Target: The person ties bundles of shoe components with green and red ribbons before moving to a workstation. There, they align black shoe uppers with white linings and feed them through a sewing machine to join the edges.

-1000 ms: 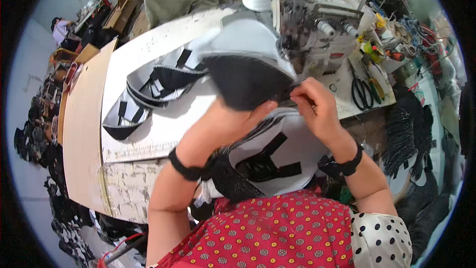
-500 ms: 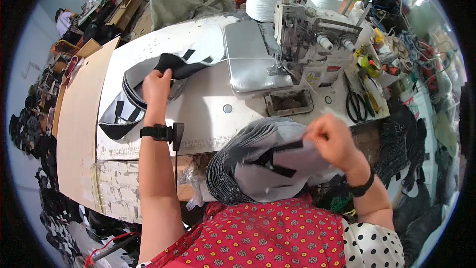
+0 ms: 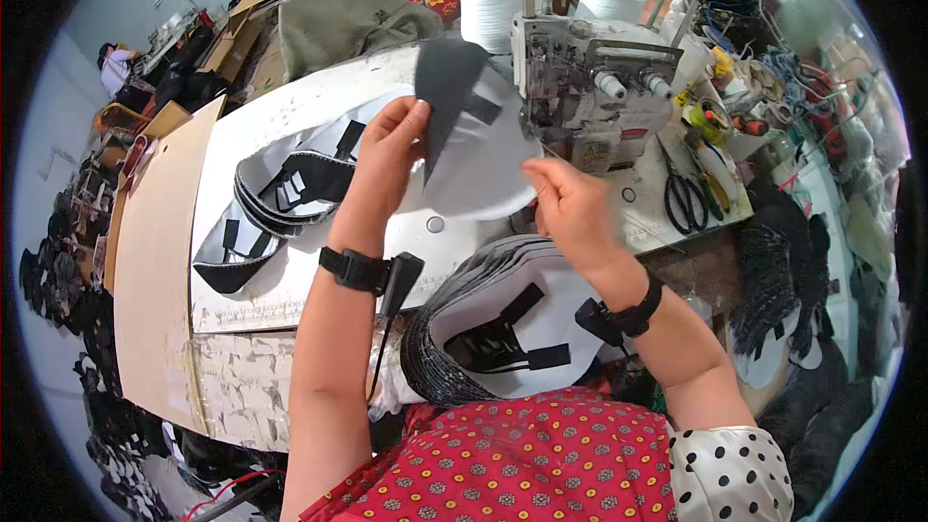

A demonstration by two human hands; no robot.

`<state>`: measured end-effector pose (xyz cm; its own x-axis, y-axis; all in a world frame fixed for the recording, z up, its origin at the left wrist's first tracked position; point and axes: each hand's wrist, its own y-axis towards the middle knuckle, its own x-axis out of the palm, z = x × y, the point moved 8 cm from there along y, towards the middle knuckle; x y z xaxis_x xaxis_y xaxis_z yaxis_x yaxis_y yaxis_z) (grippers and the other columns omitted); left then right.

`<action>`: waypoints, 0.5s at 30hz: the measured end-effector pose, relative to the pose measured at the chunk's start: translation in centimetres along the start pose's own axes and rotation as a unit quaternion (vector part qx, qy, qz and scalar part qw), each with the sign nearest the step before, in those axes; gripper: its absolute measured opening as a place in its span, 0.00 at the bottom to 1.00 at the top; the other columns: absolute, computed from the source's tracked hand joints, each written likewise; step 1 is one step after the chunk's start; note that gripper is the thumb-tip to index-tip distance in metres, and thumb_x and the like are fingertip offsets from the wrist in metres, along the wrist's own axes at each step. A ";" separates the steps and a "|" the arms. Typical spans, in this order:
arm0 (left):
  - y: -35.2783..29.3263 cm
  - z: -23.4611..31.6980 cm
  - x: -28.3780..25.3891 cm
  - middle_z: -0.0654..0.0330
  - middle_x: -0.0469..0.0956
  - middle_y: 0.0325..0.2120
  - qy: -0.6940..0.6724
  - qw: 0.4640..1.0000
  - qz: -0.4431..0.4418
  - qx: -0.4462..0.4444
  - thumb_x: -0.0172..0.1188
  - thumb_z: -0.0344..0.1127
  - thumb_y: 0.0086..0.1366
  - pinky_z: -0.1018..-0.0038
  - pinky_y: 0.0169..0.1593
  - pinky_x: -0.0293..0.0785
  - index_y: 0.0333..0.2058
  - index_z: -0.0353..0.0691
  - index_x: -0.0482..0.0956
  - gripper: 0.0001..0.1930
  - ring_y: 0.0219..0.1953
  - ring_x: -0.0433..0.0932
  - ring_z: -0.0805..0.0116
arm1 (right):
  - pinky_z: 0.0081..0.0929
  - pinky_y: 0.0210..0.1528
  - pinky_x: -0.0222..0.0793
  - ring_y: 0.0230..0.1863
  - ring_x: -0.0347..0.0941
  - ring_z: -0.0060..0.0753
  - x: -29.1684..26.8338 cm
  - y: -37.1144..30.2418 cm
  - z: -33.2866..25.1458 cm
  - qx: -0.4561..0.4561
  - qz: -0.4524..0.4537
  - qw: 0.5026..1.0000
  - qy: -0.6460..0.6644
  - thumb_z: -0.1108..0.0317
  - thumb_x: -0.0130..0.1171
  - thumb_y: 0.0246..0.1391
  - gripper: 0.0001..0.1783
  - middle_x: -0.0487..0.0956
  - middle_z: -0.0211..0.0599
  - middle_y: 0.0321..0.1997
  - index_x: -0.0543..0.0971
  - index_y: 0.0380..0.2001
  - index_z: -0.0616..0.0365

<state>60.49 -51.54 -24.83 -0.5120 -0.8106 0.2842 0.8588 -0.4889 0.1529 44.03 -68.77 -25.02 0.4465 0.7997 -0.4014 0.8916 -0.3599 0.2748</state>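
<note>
A white and dark grey fabric piece (image 3: 483, 159) with a black tab is held up in front of the sewing machine (image 3: 594, 87). My left hand (image 3: 391, 140) pinches its left edge. The fingers of my right hand (image 3: 575, 213) are closed at its right edge, close beneath the machine head. The piece hides the machine's flat silver bed. Below my hands, a thick curved stack of similar fabric pieces (image 3: 556, 304) rests at the table's front edge against my lap. To the left of my left hand lie several stitched pieces (image 3: 261, 198), overlapping on the white tabletop (image 3: 319, 285).
Black scissors (image 3: 684, 201) and yellow-handled pliers (image 3: 713, 184) lie right of the machine. Two white thread cones (image 3: 503, 5) stand behind it. A grey-green cloth (image 3: 353, 19) covers something at the back. Dark bundles (image 3: 778, 280) hang at right. A person (image 3: 116, 68) sits far left.
My left hand has left the stitched pieces and moved right, now holding up a fabric piece. My right hand has moved up and left from the stack to that piece's edge.
</note>
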 end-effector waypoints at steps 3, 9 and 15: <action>0.4 -1.0 -3.2 0.71 0.73 0.23 0.013 0.995 0.096 -0.027 0.61 0.44 0.71 0.82 0.29 0.63 0.31 0.42 0.79 0.13 0.24 0.69 0.82 | 0.28 0.30 0.73 0.28 0.79 0.30 0.2 -0.9 -2.5 -0.208 0.029 0.975 -0.078 0.77 0.62 0.59 0.13 0.83 0.44 0.31 0.81 0.48 0.60; -6.3 0.0 -1.8 0.61 0.76 0.16 0.213 0.957 0.024 -0.195 0.60 0.51 0.71 0.77 0.20 0.62 0.22 0.37 0.80 0.24 0.16 0.70 0.75 | 0.36 0.32 0.74 0.34 0.78 0.45 -0.5 -0.9 -2.3 -0.213 0.061 0.952 -0.211 0.75 0.67 0.51 0.17 0.77 0.38 0.38 0.79 0.45 0.58; -8.7 3.6 7.1 0.58 0.84 0.29 0.447 0.874 -0.152 0.118 0.53 0.35 0.74 0.73 0.39 0.75 0.45 0.33 0.80 0.12 0.30 0.80 0.67 | 0.26 0.28 0.68 0.27 0.72 0.30 -2.0 0.2 -4.7 -0.266 0.102 0.953 -0.107 0.86 0.63 0.50 0.12 0.76 0.33 0.35 0.79 0.38 0.62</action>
<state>49.49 -51.88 -20.73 -0.4338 -0.6339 -0.6403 0.6062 -0.7311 0.3131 42.94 -68.21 -20.01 0.6616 0.6030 -0.4458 0.6459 -0.1562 0.7473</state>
